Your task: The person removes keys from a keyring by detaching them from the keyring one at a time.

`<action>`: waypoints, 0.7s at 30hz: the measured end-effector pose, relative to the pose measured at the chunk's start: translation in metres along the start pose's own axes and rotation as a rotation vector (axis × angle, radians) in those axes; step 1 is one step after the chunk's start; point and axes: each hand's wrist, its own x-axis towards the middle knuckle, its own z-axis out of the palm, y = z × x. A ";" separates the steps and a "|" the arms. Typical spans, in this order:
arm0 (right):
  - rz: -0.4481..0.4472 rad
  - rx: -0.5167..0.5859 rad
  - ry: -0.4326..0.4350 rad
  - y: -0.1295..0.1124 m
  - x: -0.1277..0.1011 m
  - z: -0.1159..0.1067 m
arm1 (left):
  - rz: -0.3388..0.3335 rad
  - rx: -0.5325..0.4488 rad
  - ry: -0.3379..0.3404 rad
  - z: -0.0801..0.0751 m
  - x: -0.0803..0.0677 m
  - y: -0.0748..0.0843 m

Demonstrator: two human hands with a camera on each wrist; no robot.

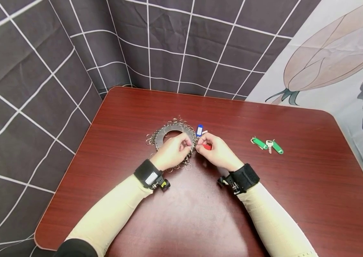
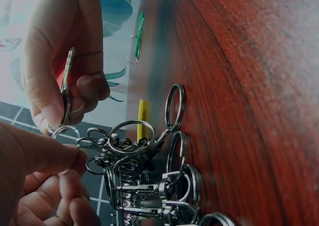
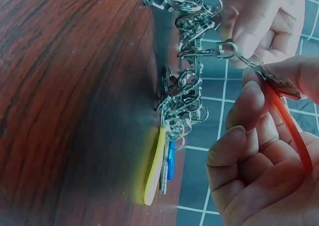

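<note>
A grey metal disc [image 1: 162, 137] rimmed with several key rings and clasps [image 2: 142, 159] lies on the red-brown table [image 1: 297, 185]. My left hand [image 1: 186, 144] pinches one swivel clasp [image 3: 219, 51] at the disc's right edge. My right hand [image 1: 201, 147] meets it there and pinches a key [image 2: 66, 86] with a red tag [image 3: 291, 124], whose small ring sits at that clasp. A blue tag [image 1: 199, 130] hangs from the disc just beyond my fingers. In the right wrist view a yellow tag [image 3: 153, 169] hangs beside the blue tag [image 3: 171, 161].
Two green tags [image 1: 260, 143] with a silver key [image 1: 268, 145] between them lie on the table to the right of my hands. A dark checked cloth [image 1: 40, 71] hangs behind and to the left; a flower-print sheet [image 1: 335, 53] is at the back right.
</note>
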 end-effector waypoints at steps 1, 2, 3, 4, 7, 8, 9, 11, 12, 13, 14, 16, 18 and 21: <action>0.003 0.005 0.003 0.000 0.000 0.000 | 0.003 0.010 -0.008 0.000 0.000 0.000; 0.007 0.017 0.002 0.000 -0.001 0.000 | 0.002 0.018 -0.014 0.001 0.001 0.000; 0.007 0.028 0.002 0.000 -0.001 0.000 | 0.001 0.024 -0.017 0.001 0.001 0.000; 0.007 0.040 0.002 0.000 -0.001 0.001 | -0.002 0.032 -0.020 0.002 0.001 0.000; -0.009 0.054 0.014 0.000 0.000 0.001 | -0.012 0.054 -0.026 0.002 0.001 0.000; -0.019 0.052 0.022 0.000 0.000 0.001 | -0.013 0.060 -0.027 0.002 0.001 0.001; -0.032 0.042 0.033 0.000 0.000 0.001 | -0.014 0.066 -0.030 0.002 0.001 0.001; -0.051 0.014 0.060 0.001 0.001 0.001 | -0.014 0.075 -0.035 0.002 0.001 0.001; -0.059 0.003 0.071 0.001 0.002 0.001 | -0.017 0.074 -0.037 0.003 0.001 0.001; -0.066 -0.006 0.081 0.002 0.002 0.001 | -0.019 0.071 -0.036 0.002 0.001 0.001; -0.068 -0.011 0.088 0.002 0.002 0.002 | -0.020 0.066 -0.036 0.002 0.000 0.001; -0.068 -0.012 0.095 0.002 0.002 0.002 | -0.024 0.054 -0.033 0.002 0.000 0.000; -0.067 -0.005 0.094 0.002 0.002 0.002 | -0.025 0.042 -0.029 0.002 -0.001 0.000; -0.065 0.004 0.090 0.002 0.003 0.001 | -0.029 0.018 -0.022 0.002 -0.001 -0.001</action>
